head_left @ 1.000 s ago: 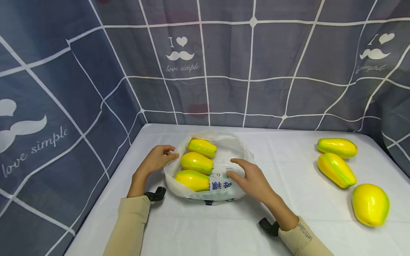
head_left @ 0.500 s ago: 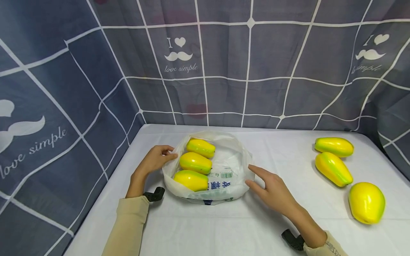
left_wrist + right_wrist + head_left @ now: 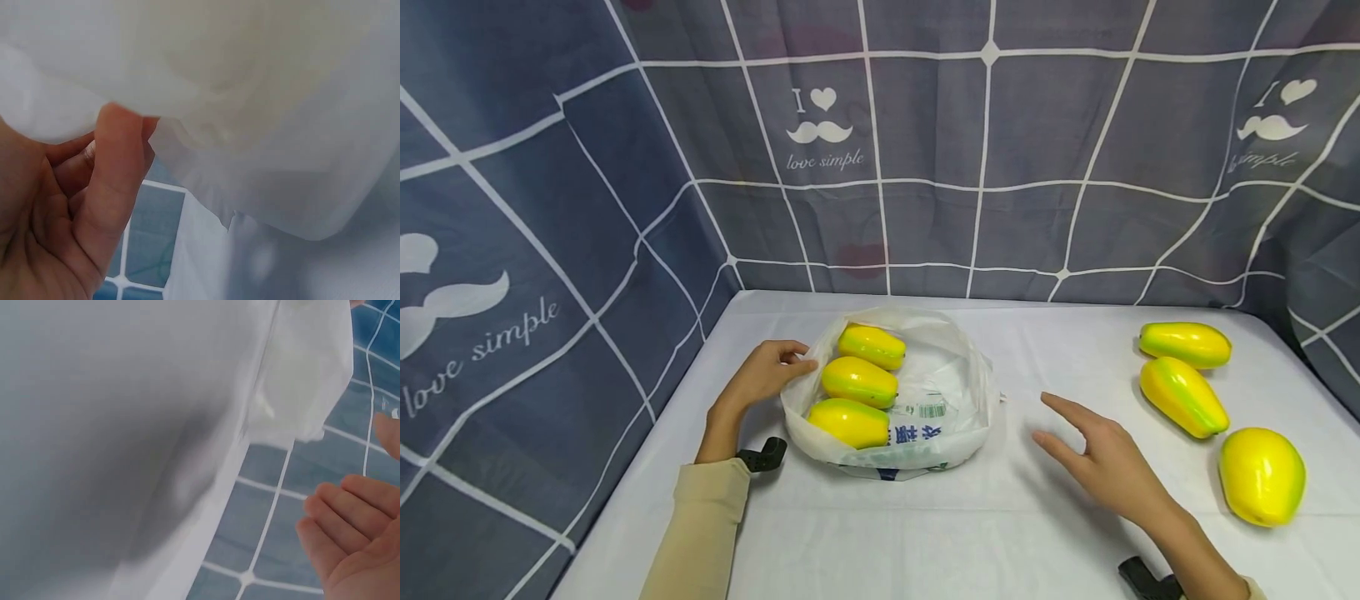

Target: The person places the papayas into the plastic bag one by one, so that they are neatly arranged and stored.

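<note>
A white plastic bag with blue print lies with its mouth spread wide on the table. Inside it, along the left side, three yellow-green papayas sit in a row. My left hand pinches the bag's left rim between thumb and fingers; the left wrist view shows the thumb pressed to the plastic. To the right of the bag, my right hand hovers over the table, fingers extended and holding nothing. In the right wrist view its palm faces the camera, apart from the bag.
Three more papayas lie at the table's right: one at the back, one slanted papaya in front of it, and a rounder-looking papaya nearest. A grey checked curtain stands behind and on both sides of the white table.
My right hand has moved from over the bag's mouth, past its right rim, to the right and away from it. The left hand keeps its hold on the rim.
</note>
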